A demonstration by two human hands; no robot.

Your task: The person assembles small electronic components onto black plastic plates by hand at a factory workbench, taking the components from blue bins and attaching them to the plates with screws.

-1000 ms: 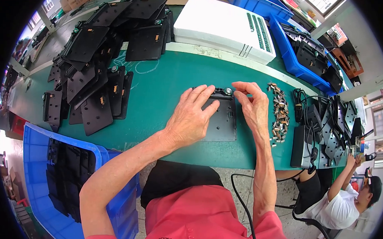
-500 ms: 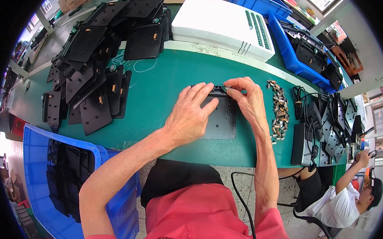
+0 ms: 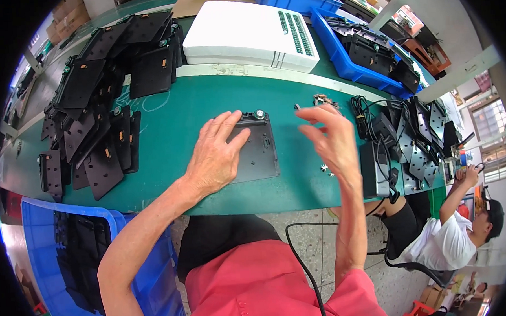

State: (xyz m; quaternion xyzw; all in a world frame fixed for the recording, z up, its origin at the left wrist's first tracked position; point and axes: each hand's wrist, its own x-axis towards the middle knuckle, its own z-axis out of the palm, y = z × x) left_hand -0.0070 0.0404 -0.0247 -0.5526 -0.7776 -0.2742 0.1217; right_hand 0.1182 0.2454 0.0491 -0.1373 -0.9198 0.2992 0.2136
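A flat black plate (image 3: 261, 157) lies on the green tabletop in front of me, with a raised strip along its far edge. On that strip sits a small round silvery part (image 3: 259, 114) on a green base. My left hand (image 3: 214, 157) holds the plate's left side, its fingers over the raised strip and its thumb on the near side. Off to the right of the plate, my right hand (image 3: 331, 135) hovers with thumb and forefinger apart and nothing visible between them. It covers much of a pile of small metal parts (image 3: 323, 100).
Black plates (image 3: 101, 170) are stacked high at the left. A blue bin (image 3: 117, 220) stands below them. Behind are a white foam block (image 3: 230, 34) holding green parts and a blue crate (image 3: 339, 64). Cables and a black adapter (image 3: 374, 172) lie right, near a seated person (image 3: 445, 234).
My right hand has left the plate's far edge and moved right, over the small parts. The round part on the strip is now uncovered. My left hand stays on the plate.
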